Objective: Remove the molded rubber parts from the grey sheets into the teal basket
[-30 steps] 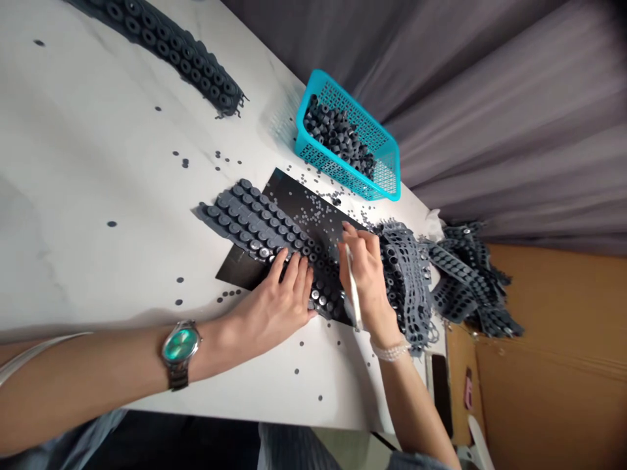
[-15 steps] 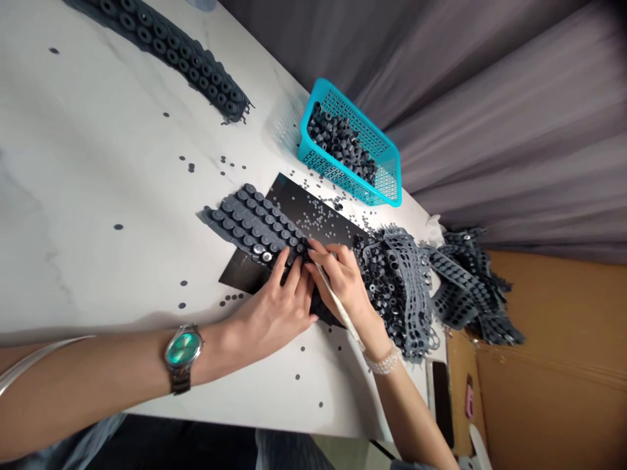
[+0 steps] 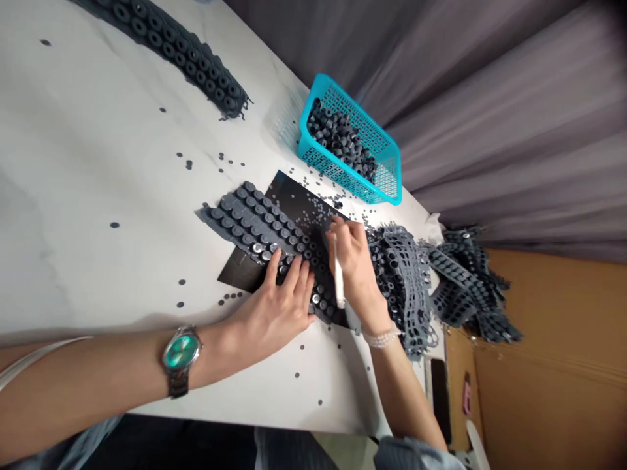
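My left hand (image 3: 280,301) lies with fingers stretched out on a dark grey rubber sheet (image 3: 249,220) covered in rows of round raised caps. The sheet rests across a thin black board (image 3: 289,189) on the table. My right hand (image 3: 353,267) is closed around a slim white pen-like tool (image 3: 338,277), its back end pointing toward me. The tool's tip is hidden behind the fingers, which are over the board just right of the sheet. Many tiny dark discs (image 3: 318,210) are scattered on the board past the right hand.
A turquoise basket (image 3: 350,173) of small dark rubber rings stands at the back. Right of my hands lies a heap of perforated rubber strips (image 3: 409,287) and loose rings. Another studded strip (image 3: 196,65) lies far left. A phone (image 3: 439,398) is near the right edge.
My right hand has lifted away from beside my left fingers and moved right and farther back with the white tool. More of the sheet's caps show; my left hand has barely moved.
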The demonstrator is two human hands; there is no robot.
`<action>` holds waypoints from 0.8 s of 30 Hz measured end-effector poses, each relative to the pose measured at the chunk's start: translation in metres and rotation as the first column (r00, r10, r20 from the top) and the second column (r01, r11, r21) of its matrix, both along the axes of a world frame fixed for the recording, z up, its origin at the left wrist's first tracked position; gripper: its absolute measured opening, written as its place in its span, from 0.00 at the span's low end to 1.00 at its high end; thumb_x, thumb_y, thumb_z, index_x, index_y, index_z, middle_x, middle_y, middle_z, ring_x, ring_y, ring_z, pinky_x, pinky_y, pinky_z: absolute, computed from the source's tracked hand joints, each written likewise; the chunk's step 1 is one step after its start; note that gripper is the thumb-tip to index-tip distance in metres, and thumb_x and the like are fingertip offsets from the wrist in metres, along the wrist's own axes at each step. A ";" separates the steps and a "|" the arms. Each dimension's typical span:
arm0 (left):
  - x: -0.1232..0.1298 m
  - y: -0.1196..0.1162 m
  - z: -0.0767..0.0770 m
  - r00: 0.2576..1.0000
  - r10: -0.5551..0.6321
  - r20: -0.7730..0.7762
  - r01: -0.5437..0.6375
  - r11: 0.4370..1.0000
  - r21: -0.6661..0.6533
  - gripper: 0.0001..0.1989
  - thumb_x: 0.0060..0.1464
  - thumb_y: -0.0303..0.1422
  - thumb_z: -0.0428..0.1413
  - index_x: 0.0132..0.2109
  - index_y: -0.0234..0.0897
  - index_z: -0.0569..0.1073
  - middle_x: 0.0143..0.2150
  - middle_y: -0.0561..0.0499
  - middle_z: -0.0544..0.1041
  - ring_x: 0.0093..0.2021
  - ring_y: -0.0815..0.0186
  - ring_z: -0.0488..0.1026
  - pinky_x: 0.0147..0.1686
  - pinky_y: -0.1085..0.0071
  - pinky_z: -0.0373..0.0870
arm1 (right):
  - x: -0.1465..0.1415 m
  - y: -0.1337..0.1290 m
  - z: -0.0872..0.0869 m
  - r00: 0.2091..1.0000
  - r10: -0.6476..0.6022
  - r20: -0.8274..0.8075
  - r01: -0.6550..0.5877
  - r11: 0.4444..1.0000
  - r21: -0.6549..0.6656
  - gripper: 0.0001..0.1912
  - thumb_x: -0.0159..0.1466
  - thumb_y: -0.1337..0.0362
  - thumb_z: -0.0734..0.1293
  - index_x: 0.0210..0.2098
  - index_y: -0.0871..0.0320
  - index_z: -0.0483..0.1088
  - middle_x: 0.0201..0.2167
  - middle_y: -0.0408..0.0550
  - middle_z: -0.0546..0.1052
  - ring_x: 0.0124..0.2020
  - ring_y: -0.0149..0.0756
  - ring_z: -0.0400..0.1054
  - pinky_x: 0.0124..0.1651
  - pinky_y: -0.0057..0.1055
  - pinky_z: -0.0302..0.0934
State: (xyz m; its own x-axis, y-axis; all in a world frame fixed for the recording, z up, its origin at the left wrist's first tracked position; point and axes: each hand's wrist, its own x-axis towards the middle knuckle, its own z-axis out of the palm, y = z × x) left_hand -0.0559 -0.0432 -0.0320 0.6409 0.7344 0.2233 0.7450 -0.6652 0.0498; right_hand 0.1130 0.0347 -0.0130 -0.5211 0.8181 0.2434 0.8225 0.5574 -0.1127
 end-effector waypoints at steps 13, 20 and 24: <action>0.001 0.000 -0.005 1.000 -0.016 0.023 0.015 0.998 0.068 0.24 0.61 0.42 0.51 0.51 0.24 0.76 0.48 0.33 0.80 0.59 0.38 0.68 0.59 0.36 0.57 | -0.006 -0.043 0.006 0.974 0.225 -0.017 -0.225 0.974 -0.013 0.10 0.68 0.69 0.62 0.49 0.58 0.67 0.55 0.56 0.75 0.46 0.42 0.67 0.44 0.41 0.66; 0.000 0.001 -0.004 1.000 -0.019 0.010 0.018 0.997 0.071 0.25 0.62 0.43 0.50 0.53 0.23 0.75 0.48 0.33 0.80 0.59 0.39 0.68 0.60 0.37 0.58 | -0.005 -0.041 0.009 0.965 0.261 0.021 -0.260 0.965 -0.021 0.11 0.68 0.71 0.62 0.50 0.60 0.66 0.56 0.57 0.74 0.47 0.43 0.66 0.44 0.40 0.66; 0.001 0.002 -0.003 1.000 -0.007 -0.002 0.008 0.998 0.063 0.26 0.62 0.44 0.49 0.54 0.24 0.75 0.49 0.33 0.79 0.59 0.40 0.68 0.60 0.37 0.58 | -0.005 -0.042 0.012 0.970 0.243 0.001 -0.243 0.970 -0.029 0.11 0.68 0.71 0.62 0.50 0.59 0.66 0.56 0.56 0.74 0.47 0.41 0.65 0.45 0.40 0.65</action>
State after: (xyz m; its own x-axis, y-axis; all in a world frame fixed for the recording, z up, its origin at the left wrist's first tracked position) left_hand -0.0551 -0.0415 -0.0352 0.6466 0.7141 0.2681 0.7400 -0.6726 0.0067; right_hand 0.1084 -0.0070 -0.0014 -0.7060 0.6734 0.2190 0.6633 0.7372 -0.1284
